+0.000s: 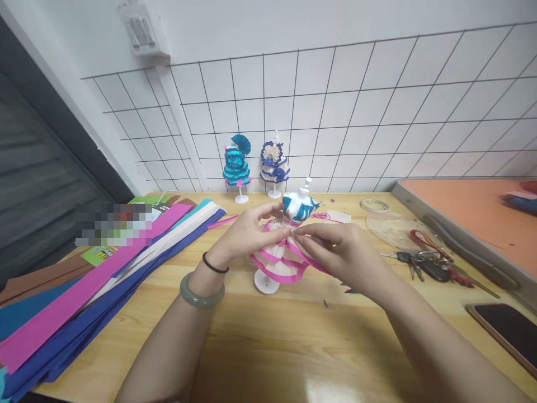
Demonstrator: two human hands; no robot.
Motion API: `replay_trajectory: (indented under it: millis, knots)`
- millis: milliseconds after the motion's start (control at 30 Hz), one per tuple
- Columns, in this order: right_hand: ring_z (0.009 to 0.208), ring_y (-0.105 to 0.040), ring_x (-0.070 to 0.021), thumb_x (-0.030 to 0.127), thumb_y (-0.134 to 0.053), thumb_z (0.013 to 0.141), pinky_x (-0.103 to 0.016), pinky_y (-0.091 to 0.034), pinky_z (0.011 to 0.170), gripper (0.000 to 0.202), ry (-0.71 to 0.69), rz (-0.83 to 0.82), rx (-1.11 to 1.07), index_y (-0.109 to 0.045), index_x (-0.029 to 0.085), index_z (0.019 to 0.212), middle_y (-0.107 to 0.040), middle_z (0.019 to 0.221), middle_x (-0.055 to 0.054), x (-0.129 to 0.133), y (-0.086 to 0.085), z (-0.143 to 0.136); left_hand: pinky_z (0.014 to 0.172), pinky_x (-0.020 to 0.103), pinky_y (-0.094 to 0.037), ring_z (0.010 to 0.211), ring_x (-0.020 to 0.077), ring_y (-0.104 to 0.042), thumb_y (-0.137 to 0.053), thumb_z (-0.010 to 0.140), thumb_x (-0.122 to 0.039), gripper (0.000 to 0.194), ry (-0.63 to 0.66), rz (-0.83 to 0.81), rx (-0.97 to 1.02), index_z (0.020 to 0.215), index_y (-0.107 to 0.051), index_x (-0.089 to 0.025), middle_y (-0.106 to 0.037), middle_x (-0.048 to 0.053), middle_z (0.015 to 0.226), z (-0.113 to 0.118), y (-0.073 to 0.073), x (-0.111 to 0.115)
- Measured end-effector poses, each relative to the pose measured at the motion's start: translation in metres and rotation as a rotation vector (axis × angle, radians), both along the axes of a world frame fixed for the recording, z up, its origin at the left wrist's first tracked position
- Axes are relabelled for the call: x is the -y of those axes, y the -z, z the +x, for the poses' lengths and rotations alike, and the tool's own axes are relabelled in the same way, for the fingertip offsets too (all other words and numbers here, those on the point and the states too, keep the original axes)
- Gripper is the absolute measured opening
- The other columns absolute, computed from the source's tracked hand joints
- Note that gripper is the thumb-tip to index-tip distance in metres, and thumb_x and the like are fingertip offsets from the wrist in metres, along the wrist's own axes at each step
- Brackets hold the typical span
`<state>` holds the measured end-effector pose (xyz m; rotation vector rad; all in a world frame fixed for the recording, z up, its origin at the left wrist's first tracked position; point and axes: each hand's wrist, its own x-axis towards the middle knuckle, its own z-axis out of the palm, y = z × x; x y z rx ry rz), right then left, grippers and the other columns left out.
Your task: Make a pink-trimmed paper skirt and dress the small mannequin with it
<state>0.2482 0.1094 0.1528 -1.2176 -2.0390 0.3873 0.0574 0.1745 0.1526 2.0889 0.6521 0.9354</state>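
Observation:
A miniature dress form (305,190) with a white neck knob leans to the right over its round white base (267,281). Blue-and-white paper covers its bust. Below the waist hangs a tiered white crepe-paper skirt (279,270) with pink edging. My left hand (251,232) is closed around the form's waist from the left, its thumb pressing on the top of the skirt. From the other side, my right hand (335,246) pinches a pink-edged paper strip (312,262) at the waist. Its fingertips almost meet my left thumb.
Two finished-looking paper-dressed forms, one teal (236,168) and one navy-and-white (274,162), stand by the tiled wall. Long crepe-paper strips (104,280) lie at left. To the right are keys (419,263), a tape roll (375,205), a phone (505,330) and an orange-topped board (470,218).

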Motion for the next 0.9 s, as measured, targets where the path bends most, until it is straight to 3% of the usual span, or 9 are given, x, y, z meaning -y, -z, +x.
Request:
replay_trajectory:
  millis: [367, 900]
  knots:
    - [0.044, -0.041, -0.0086, 0.036, -0.055, 0.085, -0.022, -0.029, 0.043, 0.025, 0.103, 0.030, -0.028, -0.070, 0.018, 0.075, -0.052, 0.048, 0.003, -0.0022, -0.0003, 0.0001, 0.092, 0.033, -0.044, 0.104, 0.0212, -0.057, -0.060, 0.081, -0.028, 0.032, 0.004, 0.021, -0.022, 0.109, -0.058, -0.013, -0.063, 0.009, 0.107, 0.0010, -0.0025, 0.0029]
    - [0.042, -0.037, -0.0084, 0.043, -0.058, 0.082, -0.022, -0.028, 0.041, 0.030, 0.181, -0.036, -0.069, -0.066, 0.018, 0.067, -0.047, 0.044, 0.004, -0.0030, 0.0014, 0.0007, 0.092, 0.034, -0.045, 0.104, 0.0217, -0.058, -0.063, 0.079, -0.031, 0.033, 0.001, 0.004, -0.016, 0.108, -0.060, -0.014, -0.064, 0.009, 0.109, 0.0025, -0.0011, 0.0040]
